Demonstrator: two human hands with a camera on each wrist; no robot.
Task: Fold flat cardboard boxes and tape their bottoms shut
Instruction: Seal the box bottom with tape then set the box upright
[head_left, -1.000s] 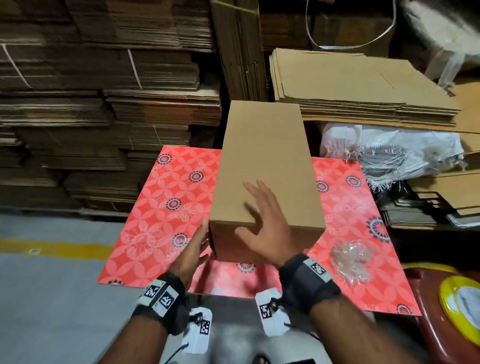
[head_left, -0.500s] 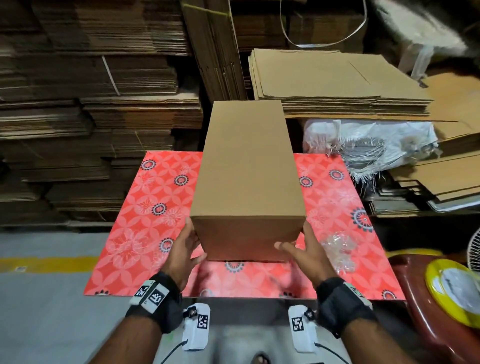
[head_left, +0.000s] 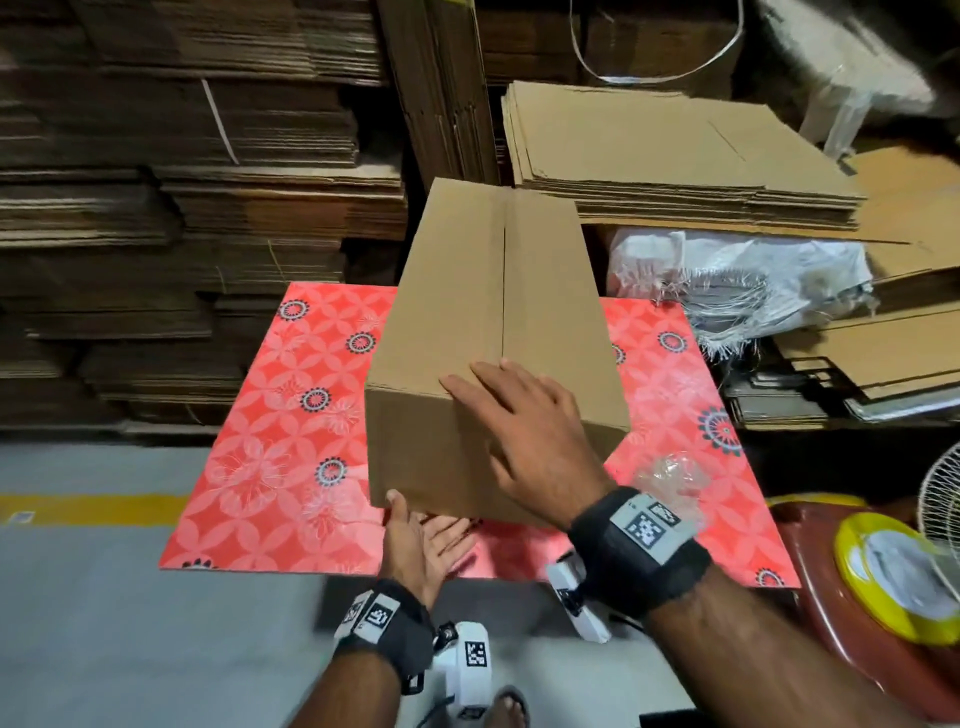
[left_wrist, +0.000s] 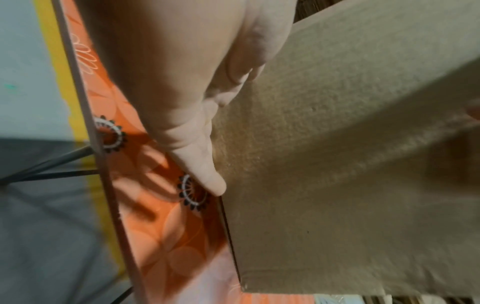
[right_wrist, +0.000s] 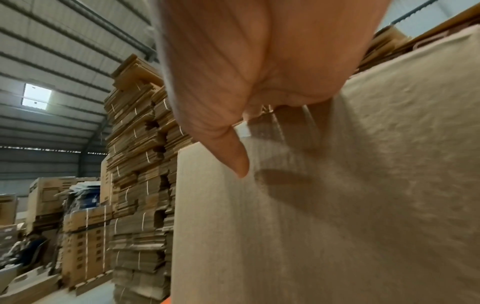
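— What's the cardboard box (head_left: 493, 332) like?
— Plain brown and folded into shape, long axis running from six toward twelve o'clock. Two flaps meet in a seam along its upper face.
— Where is it?
— Over the middle of the red patterned table (head_left: 291, 415), near end tilted up.

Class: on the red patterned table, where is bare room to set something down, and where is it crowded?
Free: the table left of the box. Right of the box a narrower strip, bordered by crumpled plastic. Crowded: the near edge, with the left hand and right hand.
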